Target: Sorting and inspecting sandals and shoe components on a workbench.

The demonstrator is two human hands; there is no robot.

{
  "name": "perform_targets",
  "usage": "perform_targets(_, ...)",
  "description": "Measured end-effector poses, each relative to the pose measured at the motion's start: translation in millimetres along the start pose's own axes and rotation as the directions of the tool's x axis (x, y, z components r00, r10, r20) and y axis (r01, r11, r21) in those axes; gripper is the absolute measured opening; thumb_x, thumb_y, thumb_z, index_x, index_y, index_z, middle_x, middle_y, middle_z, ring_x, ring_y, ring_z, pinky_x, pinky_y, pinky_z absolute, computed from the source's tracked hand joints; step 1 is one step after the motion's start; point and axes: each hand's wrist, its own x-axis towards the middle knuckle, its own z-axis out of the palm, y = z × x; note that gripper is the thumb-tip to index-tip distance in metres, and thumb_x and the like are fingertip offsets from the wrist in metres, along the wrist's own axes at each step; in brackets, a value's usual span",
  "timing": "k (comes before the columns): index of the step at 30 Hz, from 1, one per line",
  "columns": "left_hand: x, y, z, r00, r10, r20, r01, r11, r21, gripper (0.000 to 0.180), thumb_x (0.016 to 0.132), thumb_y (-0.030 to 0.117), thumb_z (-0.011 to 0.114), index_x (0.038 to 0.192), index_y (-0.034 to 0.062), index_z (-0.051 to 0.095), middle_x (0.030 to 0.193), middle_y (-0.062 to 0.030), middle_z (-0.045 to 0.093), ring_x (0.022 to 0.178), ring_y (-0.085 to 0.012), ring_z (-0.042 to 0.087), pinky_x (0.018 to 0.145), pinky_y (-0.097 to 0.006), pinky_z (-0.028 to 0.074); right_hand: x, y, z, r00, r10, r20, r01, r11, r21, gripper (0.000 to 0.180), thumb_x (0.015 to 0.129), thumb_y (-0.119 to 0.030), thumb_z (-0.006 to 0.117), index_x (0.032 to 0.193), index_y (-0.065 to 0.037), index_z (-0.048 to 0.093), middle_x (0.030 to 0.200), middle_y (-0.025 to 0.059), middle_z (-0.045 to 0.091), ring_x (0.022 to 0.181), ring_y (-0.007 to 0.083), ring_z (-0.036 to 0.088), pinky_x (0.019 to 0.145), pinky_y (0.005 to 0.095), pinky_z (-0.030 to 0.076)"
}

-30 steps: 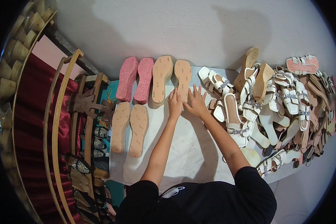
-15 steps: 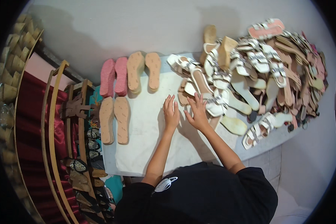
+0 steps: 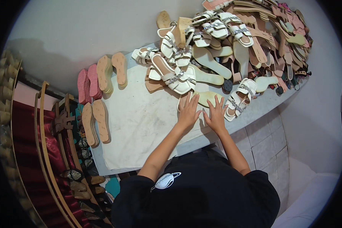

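My left hand (image 3: pixel 189 112) lies low at the near edge of a heap of sandals, its fingers stretched out over a sandal part whose pale edge shows beneath them. Just to its right, my right hand (image 3: pixel 215 116) has its fingers spread beside a pale yellow-green sole (image 3: pixel 206 98). Neither hand grips anything that I can see. Beyond the left hand sits a white sandal with a silvery decorated strap (image 3: pixel 182 81). To the right of my right hand rests another pair of white sandals (image 3: pixel 241 99), also with silvery trim.
Pink soles (image 3: pixel 88 84) and tan soles (image 3: pixel 105 75) stand in rows on the table's left, with a white sheet (image 3: pixel 136 125) spread beside them. A tangled pile of tan and pink sandals (image 3: pixel 260 41) fills the far right. Wooden racks with shoes (image 3: pixel 70 136) stand left of the table.
The view has turned toward the right. Both hands have moved right and nearer along the heap, from its left side to its near edge. The shoes look unmoved.
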Motion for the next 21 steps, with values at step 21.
perform_targets(21,106.9,27.0,23.5,0.914,0.222,0.34,-0.278,0.952,0.125,0.097,0.062,0.057,0.064,0.137,0.013,0.021,0.123,-0.0157,0.043,0.122,-0.0335,0.033,0.092,-0.07,-0.002,-1.8,95.5,-57.0,0.996,-0.03,-0.079,0.04,0.991,0.129,0.054,0.077,-0.023,0.057,0.127,-0.009,0.04,0.139,0.0191,0.019,0.129,0.0441,0.005,0.095,0.0658,0.002)
